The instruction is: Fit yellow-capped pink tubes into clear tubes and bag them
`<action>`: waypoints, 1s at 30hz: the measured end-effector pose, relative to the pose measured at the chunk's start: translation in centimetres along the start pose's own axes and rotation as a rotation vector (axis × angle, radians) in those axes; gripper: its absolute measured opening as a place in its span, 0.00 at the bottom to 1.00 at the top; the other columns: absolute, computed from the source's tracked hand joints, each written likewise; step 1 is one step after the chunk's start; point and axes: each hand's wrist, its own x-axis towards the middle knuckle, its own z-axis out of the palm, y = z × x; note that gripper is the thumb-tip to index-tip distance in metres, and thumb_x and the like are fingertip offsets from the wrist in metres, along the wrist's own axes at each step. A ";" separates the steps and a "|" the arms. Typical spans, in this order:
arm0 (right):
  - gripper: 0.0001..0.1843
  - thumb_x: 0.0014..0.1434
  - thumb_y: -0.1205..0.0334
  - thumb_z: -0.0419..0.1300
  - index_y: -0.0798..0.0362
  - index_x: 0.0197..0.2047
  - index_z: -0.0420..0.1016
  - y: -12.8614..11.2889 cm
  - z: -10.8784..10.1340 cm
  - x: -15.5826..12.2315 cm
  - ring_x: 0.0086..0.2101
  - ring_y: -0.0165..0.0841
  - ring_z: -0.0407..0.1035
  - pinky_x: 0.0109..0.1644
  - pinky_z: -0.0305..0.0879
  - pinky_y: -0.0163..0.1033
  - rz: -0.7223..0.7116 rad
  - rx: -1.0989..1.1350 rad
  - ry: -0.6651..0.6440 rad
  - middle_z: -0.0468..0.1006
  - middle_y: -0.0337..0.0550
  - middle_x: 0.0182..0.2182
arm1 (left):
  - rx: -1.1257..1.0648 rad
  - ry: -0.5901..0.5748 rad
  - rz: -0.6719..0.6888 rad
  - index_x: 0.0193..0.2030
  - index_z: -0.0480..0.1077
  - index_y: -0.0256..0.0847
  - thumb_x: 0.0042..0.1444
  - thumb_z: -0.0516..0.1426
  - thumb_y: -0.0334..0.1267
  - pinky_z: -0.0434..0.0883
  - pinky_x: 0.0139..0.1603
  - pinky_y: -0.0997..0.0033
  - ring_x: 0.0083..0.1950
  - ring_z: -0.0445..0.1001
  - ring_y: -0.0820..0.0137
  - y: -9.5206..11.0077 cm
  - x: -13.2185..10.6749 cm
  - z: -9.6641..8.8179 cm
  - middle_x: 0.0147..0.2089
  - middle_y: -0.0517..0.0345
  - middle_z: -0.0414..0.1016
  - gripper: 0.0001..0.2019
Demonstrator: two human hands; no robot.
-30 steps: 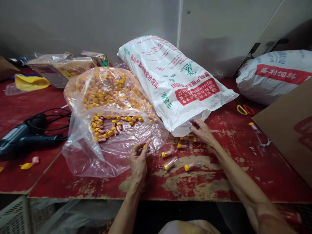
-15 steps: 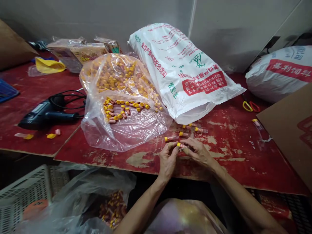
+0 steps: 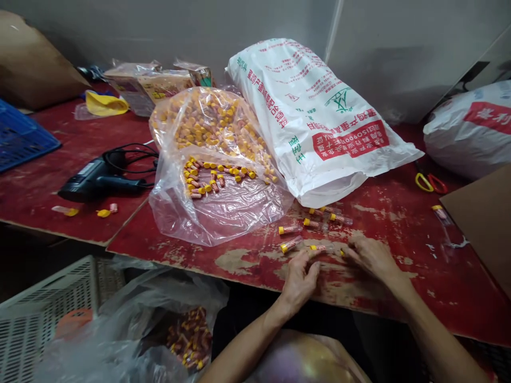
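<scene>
Several clear tubes with yellow caps and pinkish contents lie on the worn red table in front of my hands. My left hand (image 3: 300,281) is low over the table edge, thumb and fingers apart with nothing between them. Just beyond its fingertips rest one tube (image 3: 292,244) and another tube (image 3: 321,249). To the right, my right hand (image 3: 371,260) has its fingers curled together at the table surface. A yellow-capped tube (image 3: 342,252) shows at those fingertips, mostly hidden by them. More tubes, such as one tube (image 3: 341,219), lie farther back by the white sack.
A clear bag (image 3: 215,213) full of yellow-capped tubes lies left of a printed white sack (image 3: 319,117). A heat gun (image 3: 99,178) and blue crate (image 3: 24,135) are at left. Scissors (image 3: 431,183) and a cardboard box (image 3: 483,223) are at right. Below is a white crate (image 3: 51,303).
My hands held one tube together before; now they are apart, the right farther right. Two tubes lie just beyond my left fingertips. The camera view has turned a little left.
</scene>
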 end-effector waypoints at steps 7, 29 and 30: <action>0.15 0.60 0.73 0.46 0.59 0.38 0.74 -3.6 -0.6 1.5 0.33 0.40 0.74 0.29 0.57 0.38 0.003 -0.205 -0.089 0.78 0.54 0.34 | 0.054 0.174 0.008 0.38 0.76 0.39 0.56 0.52 0.30 0.71 0.41 0.70 0.37 0.74 0.69 -0.5 0.6 -1.4 0.34 0.55 0.77 0.11; 0.16 0.63 0.61 0.46 0.56 0.44 0.73 2.9 -0.8 13.0 0.46 0.39 0.63 0.51 0.58 0.43 0.006 0.217 0.531 0.73 0.52 0.45 | 0.867 0.299 0.207 0.36 0.71 0.39 0.54 0.51 0.28 0.66 0.48 0.61 0.44 0.70 0.60 -4.8 22.6 -12.9 0.38 0.47 0.73 0.09; 0.16 0.63 0.62 0.46 0.57 0.44 0.73 3.0 -1.4 14.8 0.47 0.40 0.63 0.51 0.58 0.43 0.067 0.183 0.508 0.73 0.54 0.46 | 0.875 0.293 0.212 0.35 0.71 0.39 0.53 0.51 0.28 0.66 0.47 0.61 0.44 0.70 0.59 -4.9 22.5 -13.0 0.37 0.47 0.73 0.08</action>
